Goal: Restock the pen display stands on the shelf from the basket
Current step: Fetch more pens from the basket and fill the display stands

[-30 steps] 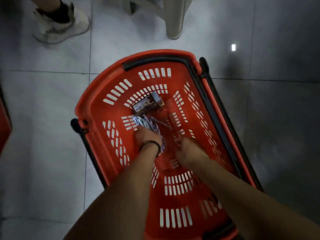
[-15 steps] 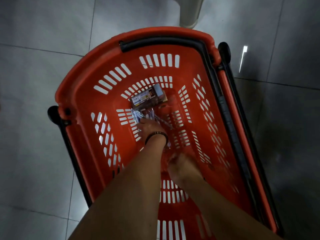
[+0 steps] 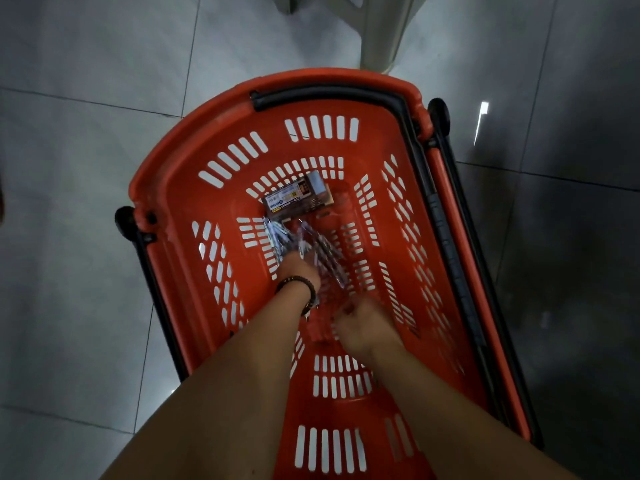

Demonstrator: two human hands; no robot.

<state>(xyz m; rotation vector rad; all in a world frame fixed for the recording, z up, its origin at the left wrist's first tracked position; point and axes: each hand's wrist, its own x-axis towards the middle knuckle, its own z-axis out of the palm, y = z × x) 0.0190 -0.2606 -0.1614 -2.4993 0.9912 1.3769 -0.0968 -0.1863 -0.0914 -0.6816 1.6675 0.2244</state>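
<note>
Head view, straight down into a red plastic basket (image 3: 194,147) standing on grey floor tiles (image 3: 86,237). It has slotted walls and base, and black handle bars folded along the rim. Pens (image 3: 322,247) lie loose on the basket bottom, near the middle: slim, pale and bluish barrels fanned out in a bundle, detail blurred. Just beyond them lies a small dark printed box (image 3: 294,199), flat on the base. The left hand (image 3: 298,271), with a dark bracelet (image 3: 298,282) at the wrist, is down on the pens, fingers curled round a bunch of them. The right hand (image 3: 363,323) is low in the basket near the pens, fingers loosely bent; cannot tell if it holds anything.
</note>
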